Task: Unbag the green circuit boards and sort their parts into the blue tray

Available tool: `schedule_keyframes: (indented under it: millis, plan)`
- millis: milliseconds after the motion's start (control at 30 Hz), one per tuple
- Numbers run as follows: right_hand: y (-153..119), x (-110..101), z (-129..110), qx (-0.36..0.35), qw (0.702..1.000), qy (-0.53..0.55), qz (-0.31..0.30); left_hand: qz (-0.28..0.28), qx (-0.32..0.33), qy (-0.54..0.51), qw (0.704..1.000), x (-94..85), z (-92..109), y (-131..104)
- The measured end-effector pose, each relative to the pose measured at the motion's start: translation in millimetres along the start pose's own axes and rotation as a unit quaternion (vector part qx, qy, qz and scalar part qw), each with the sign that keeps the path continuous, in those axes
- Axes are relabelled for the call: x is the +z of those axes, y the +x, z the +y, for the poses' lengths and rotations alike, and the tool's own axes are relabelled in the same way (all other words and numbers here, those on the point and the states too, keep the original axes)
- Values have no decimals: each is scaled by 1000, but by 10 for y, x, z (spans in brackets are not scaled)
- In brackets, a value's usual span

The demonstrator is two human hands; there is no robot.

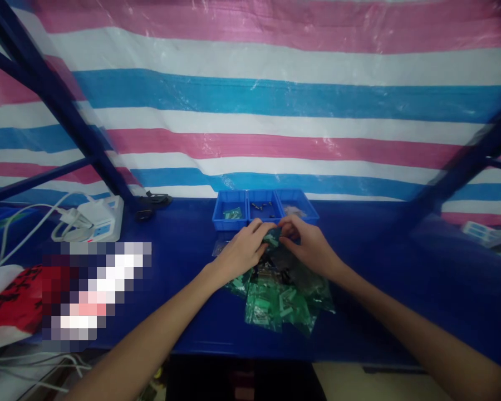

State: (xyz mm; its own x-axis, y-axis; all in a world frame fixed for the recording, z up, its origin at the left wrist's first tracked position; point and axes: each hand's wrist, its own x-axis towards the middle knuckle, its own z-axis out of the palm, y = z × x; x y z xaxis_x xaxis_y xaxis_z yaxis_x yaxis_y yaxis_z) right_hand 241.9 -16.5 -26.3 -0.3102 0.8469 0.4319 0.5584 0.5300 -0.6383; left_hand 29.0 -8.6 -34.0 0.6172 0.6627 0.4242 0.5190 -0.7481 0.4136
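Small green board (273, 238) pinched between both hands, just in front of the blue trays and above the heap of green bags. Left hand (242, 249) closed on its left edge, fingers curled over the top; right hand (309, 246) closed on its right edge, thumb and forefinger meeting at the piece. Too small and blurred to tell whether a dark part was already pressed onto it.

Directly beneath: a pile of clear bags (280, 298) holding more green boards, fanned out on the blue counter (384, 289), with a few small dark parts (271, 266) loose on top near the wrists. Just behind the hands: 3 blue trays (264, 209) side by side, the left with a green piece, the middle with several dark bits, the right with something pale and hard to make out.

Judged as a fitting or sorting step, midway: board held steady in 2 hands, seemingly for joining or checking. Next move likely called for a firm hold from 1 hand while the other freed itself to reach a tray or the loose parts, without dragging the slippery bags.

Farther left: white power strip (92, 220) with coiled cable, then a red and white bag (8, 303). Behind everything, a striped pink, white and blue tarp (275, 111) and dark blue frame bars (58, 106).
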Motion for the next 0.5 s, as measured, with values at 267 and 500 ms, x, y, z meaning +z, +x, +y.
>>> schedule_keyframes:
  millis: [267, 500]
  plan:
    - [31, -14, 17, 47, 989, 127, 53, 110, 52, -12, 992, -69, 55, 47]
    - [60, -38, 7, 112, 955, 268, 67, 78, 49, 46, 995, -98, 32, 36]
